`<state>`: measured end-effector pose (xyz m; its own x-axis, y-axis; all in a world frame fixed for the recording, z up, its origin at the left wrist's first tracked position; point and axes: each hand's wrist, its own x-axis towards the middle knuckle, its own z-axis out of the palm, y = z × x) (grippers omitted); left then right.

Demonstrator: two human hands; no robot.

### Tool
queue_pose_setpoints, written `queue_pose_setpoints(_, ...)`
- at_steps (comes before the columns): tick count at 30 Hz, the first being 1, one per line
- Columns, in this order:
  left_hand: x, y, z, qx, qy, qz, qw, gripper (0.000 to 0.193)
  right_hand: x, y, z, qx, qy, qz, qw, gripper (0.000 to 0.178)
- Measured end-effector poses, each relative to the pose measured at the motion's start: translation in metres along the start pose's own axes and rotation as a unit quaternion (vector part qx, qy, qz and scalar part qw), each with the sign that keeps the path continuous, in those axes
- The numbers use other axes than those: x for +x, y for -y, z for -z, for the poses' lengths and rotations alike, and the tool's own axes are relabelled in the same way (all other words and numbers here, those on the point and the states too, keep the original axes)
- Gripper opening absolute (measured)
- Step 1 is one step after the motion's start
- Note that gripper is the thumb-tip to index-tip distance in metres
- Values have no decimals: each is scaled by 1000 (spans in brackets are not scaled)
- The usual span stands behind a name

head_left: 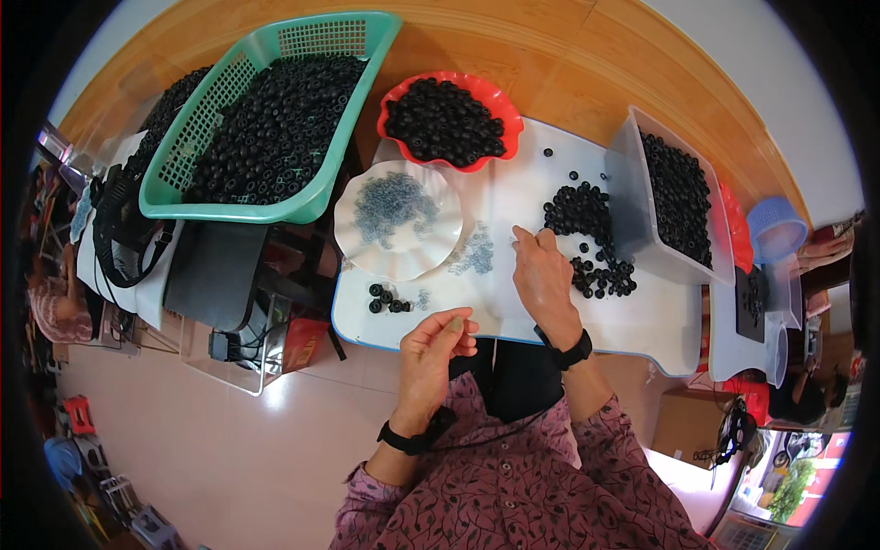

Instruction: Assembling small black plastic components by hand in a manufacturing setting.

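Black rings point(579, 215): heaped on the worktop point(632, 325), right of the right hand point(545, 280), holes facing mixed ways, no shared long axis
Right fingers: point forward-left, grip unclear
Left hand point(429, 356): curled near the front edge, grip unclear
Heap's right edge: clear tub point(632, 197)
Room: bare white strip toward the front edge

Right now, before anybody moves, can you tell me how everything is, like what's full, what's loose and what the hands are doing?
Green basket, holding many black pieces
Red bowl, filled with black pieces
Clear bin, upright, filled with black pieces
Plate, partly covered by clear bits
Loose black pieces, scattered on the table
Left hand, fingers curled
Right hand, fingers bent, any grip unclear
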<state>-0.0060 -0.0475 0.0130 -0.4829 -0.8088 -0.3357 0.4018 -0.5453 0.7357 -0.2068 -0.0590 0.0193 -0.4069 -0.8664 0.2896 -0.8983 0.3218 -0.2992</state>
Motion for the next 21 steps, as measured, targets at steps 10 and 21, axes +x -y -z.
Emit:
queue_pose_setpoints(10, 5, 6, 1, 24, -5, 4, 1000, 23, -9, -1, -2, 17, 42, 16, 999, 6)
queue_pose_setpoints(21, 17, 21, -12, 48, 9, -15, 999, 21, -36, -20, 10, 333, 43, -86, 938, 11)
